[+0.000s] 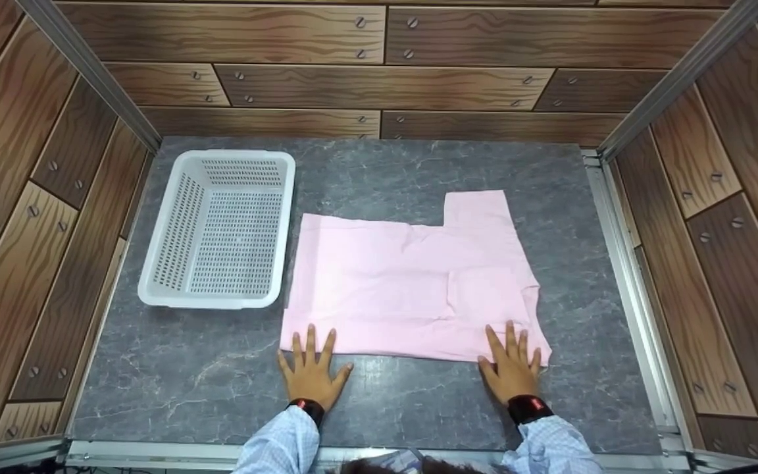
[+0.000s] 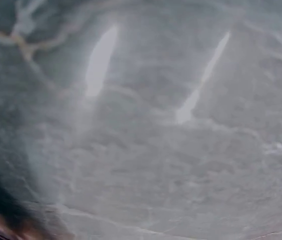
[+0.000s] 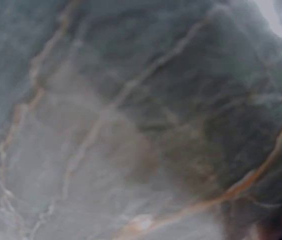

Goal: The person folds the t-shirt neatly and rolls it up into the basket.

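A pink short-sleeved shirt (image 1: 379, 283) lies flat on the grey marbled table, folded lengthwise, with one sleeve (image 1: 478, 207) pointing away at the upper right. My left hand (image 1: 313, 375) rests with spread fingers, its fingertips on the shirt's near left edge. At the near right edge my right hand (image 1: 510, 368) lies the same way, fingers spread, fingertips on the cloth. Neither hand grips anything. Both wrist views show mostly the blurred table surface, with only a dim bit of a hand in a lower corner.
A white plastic basket (image 1: 287, 230) with perforated sides stands on the table (image 1: 208, 375) left of the shirt, with nothing in it. Wood-patterned walls (image 1: 300, 85) enclose the back and both sides. A metal rail (image 1: 629, 296) runs along the right edge.
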Demonstrator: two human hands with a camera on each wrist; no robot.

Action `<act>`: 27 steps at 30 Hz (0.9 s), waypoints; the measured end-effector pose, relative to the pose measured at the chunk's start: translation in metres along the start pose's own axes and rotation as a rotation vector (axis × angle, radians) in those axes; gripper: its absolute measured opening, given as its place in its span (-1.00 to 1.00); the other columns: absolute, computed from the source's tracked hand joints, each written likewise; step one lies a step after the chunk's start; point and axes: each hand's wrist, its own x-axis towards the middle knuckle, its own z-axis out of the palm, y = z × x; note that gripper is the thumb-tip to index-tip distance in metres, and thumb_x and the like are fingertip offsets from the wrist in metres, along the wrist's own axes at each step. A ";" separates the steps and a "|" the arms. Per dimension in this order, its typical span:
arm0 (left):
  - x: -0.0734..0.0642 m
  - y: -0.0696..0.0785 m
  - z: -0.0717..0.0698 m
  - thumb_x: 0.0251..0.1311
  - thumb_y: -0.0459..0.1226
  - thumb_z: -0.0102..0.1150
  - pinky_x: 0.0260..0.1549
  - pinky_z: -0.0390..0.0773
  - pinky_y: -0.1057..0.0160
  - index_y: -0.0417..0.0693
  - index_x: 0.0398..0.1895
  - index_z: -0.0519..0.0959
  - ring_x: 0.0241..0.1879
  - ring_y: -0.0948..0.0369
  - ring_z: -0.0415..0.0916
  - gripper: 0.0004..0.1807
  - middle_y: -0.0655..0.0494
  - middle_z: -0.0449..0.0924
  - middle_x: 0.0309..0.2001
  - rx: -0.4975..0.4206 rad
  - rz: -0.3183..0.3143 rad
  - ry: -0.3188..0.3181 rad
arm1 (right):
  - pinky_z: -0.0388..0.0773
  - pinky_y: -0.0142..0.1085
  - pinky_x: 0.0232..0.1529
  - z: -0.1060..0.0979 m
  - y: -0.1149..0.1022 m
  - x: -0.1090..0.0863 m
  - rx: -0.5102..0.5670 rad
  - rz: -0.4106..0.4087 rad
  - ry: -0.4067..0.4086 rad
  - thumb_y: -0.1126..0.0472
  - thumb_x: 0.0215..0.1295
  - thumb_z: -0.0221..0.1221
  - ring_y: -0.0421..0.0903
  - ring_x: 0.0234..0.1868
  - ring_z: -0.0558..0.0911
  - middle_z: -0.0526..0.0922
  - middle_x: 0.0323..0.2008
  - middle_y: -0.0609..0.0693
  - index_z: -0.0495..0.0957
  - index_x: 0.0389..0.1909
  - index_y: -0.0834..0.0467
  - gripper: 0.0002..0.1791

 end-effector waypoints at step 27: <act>0.158 0.034 -0.070 0.17 -0.24 0.15 0.44 0.05 -0.15 -0.40 0.31 0.32 0.43 -0.35 0.02 -0.34 -0.50 0.12 0.39 -0.585 -0.302 0.065 | -0.01 0.08 0.50 -0.088 -0.017 0.140 0.478 0.237 0.069 0.21 0.44 -0.05 0.34 0.48 0.06 0.06 0.43 0.46 0.05 0.46 0.39 -0.34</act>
